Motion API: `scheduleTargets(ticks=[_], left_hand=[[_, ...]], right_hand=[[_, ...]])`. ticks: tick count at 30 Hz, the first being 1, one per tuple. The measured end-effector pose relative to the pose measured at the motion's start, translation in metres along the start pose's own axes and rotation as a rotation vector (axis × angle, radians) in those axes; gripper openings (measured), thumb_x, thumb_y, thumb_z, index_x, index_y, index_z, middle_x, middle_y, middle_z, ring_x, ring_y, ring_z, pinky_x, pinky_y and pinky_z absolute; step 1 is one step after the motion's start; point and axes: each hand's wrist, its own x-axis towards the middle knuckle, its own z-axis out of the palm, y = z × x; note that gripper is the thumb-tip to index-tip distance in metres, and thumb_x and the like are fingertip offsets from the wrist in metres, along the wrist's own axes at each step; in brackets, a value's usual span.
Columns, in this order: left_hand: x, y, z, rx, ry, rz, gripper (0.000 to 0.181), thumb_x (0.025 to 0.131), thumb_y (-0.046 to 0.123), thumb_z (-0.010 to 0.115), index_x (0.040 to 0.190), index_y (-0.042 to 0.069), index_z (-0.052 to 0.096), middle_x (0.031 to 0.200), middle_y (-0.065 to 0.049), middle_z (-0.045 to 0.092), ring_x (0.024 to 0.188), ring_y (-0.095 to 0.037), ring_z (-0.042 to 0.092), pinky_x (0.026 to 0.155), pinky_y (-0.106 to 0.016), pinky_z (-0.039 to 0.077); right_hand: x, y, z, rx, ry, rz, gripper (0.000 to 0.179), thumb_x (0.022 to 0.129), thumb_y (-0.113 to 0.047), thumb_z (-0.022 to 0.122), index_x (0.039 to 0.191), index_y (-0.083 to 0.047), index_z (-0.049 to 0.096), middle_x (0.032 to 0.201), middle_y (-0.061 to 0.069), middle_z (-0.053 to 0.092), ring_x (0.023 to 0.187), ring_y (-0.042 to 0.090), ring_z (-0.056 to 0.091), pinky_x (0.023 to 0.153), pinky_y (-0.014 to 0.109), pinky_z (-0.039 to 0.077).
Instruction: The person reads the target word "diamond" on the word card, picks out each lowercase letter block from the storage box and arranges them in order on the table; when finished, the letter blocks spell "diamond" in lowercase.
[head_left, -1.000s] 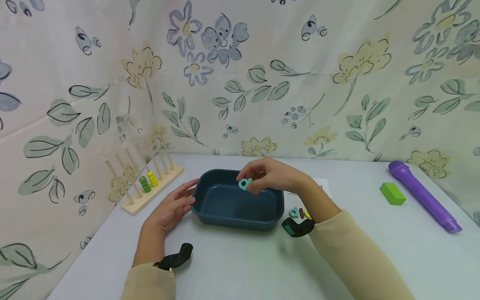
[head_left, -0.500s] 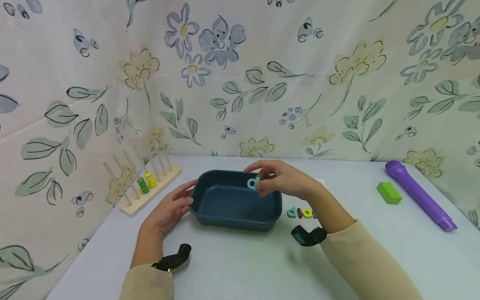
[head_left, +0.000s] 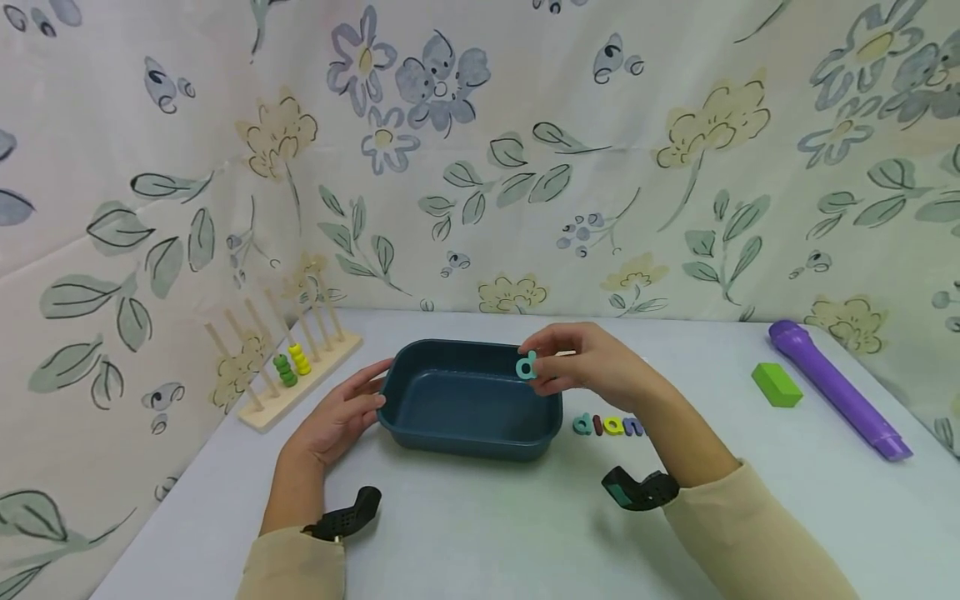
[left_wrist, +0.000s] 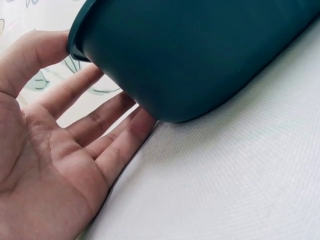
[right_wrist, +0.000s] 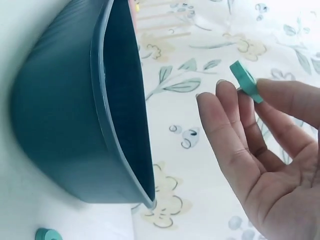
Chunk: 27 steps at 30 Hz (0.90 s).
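Note:
In the head view, my right hand (head_left: 592,362) pinches a teal letter d (head_left: 526,366) between thumb and fingers, above the right end of a dark blue plastic bin (head_left: 465,450). From the right wrist, the letter (right_wrist: 245,81) shows edge-on at the thumb tip, apart from the bin's rim (right_wrist: 102,95). My left hand (head_left: 348,412) rests against the bin's left end. Its thumb touches the rim and its fairly straight fingers (left_wrist: 125,145) lie along the outer wall. Right of the bin, a row of coloured letters (head_left: 612,426) lies on the table, its right end hidden by my right forearm.
A wooden peg stand (head_left: 300,379) with green and yellow beads stands at the left. Over on the right lie a green block (head_left: 777,385) and a purple toy microphone (head_left: 840,390). A floral cloth (head_left: 480,208) hangs behind the white table (head_left: 480,533).
My right hand has moved right across the bin with the teal letter d, uncovering more of the letter row. My left hand stays at the bin's left end.

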Motion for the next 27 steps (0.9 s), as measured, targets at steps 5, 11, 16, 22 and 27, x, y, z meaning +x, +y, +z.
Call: scheduleTargets(ticks=[5,11,16,22,27], left_hand=[[0.0,-0.001,0.0,0.0,-0.005,0.003,0.066,0.101,0.013,0.06,0.162,0.013,0.033,0.167,-0.016,0.028,0.13,-0.012,0.055,0.102,-0.02,0.05],[0.001,0.0,0.0,0.005,-0.006,0.0,0.067,0.101,0.014,0.061,0.162,0.014,0.033,0.168,-0.016,0.027,0.131,-0.013,0.054,0.102,-0.019,0.05],[0.0,0.001,0.0,0.0,-0.006,-0.001,0.067,0.101,0.014,0.061,0.162,0.013,0.032,0.168,-0.016,0.026,0.13,-0.012,0.055,0.102,-0.019,0.05],[0.0,0.001,0.001,0.007,-0.002,0.002,0.067,0.101,0.014,0.061,0.162,0.012,0.032,0.168,-0.017,0.026,0.13,-0.012,0.054,0.101,-0.019,0.05],[0.0,0.0,0.0,0.005,-0.002,-0.001,0.067,0.101,0.014,0.061,0.162,0.013,0.033,0.168,-0.015,0.026,0.131,-0.011,0.054,0.102,-0.019,0.05]], right_hand=[[-0.008,0.004,-0.004,0.041,0.023,0.029,0.033,0.097,-0.013,0.069,0.129,-0.004,0.067,0.107,0.019,0.062,0.089,0.031,0.075,0.084,0.044,0.063],[-0.017,0.008,-0.01,0.042,0.057,0.061,0.035,0.098,-0.015,0.069,0.131,-0.002,0.064,0.109,0.018,0.064,0.092,0.029,0.075,0.087,0.04,0.062],[-0.024,0.011,-0.013,0.043,0.066,0.067,0.036,0.098,-0.015,0.069,0.131,-0.001,0.064,0.113,0.018,0.063,0.094,0.028,0.076,0.088,0.039,0.062],[-0.033,0.015,-0.018,0.015,0.086,0.057,0.04,0.096,-0.013,0.07,0.133,-0.002,0.063,0.114,0.016,0.062,0.095,0.028,0.075,0.09,0.039,0.061],[-0.042,0.019,-0.022,-0.048,0.109,0.051,0.045,0.09,-0.014,0.076,0.133,-0.009,0.065,0.118,0.016,0.057,0.097,0.028,0.073,0.093,0.037,0.058]])
